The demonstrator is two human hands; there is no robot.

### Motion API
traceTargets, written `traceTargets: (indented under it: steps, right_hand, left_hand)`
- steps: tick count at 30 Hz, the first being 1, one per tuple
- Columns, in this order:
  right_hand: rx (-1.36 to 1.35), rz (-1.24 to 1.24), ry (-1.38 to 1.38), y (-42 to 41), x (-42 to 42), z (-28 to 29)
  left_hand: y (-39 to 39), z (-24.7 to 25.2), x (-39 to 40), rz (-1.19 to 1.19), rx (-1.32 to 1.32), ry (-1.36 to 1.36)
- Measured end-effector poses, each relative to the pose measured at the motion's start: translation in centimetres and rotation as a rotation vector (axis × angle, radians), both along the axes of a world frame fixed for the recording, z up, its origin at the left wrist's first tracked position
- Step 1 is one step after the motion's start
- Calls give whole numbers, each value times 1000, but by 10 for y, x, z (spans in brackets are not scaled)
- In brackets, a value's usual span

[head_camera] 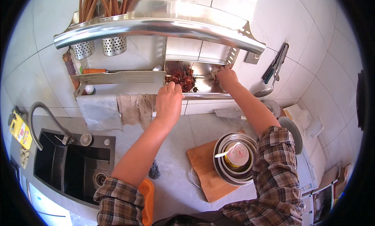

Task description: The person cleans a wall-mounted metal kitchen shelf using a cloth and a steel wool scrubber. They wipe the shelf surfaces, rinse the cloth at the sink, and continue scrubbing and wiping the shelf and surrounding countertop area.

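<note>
My right hand (pixel 227 79) is on the right part of a steel wall shelf (pixel 205 84), its fingers closed on a crumpled pale cloth (pixel 215 73). To the left of that cloth, a heap of dried reddish-brown plant pieces (pixel 183 78) lies on the shelf. My left hand (pixel 170 101) is at the shelf's front rail, beside the heap, with its fingers curled; whether it grips the rail is hidden. Just left of it, a brown cloth (pixel 134 108) and a grey-white cloth (pixel 99 111) hang over the rail.
Above runs a thick steel bar (pixel 158 28) with perforated chopstick holders (pixel 114 46). Below are a black double sink (pixel 85 164) with a faucet (pixel 48 114), a wooden cutting board (pixel 202 167) bearing nested bowls (pixel 218 161), and an orange basket (pixel 148 199). Utensils (pixel 275 64) hang at right.
</note>
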State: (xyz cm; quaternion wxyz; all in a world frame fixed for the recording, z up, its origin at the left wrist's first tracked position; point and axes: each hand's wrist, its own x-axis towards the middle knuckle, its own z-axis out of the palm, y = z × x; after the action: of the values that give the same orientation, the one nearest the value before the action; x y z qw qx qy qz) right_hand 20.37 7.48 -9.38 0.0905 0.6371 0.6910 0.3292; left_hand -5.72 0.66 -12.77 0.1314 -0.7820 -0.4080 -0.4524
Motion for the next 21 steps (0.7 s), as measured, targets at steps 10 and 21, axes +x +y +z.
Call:
traceTargets:
  steps: [10,21]
  right_hand:
    - [-617,-46,542,-30,18,70]
    - [237,507,765,-23,-28,37]
  left_hand:
    - [4,-4,4,24,17,-47]
    - [4,-3,0,52,12,-7]
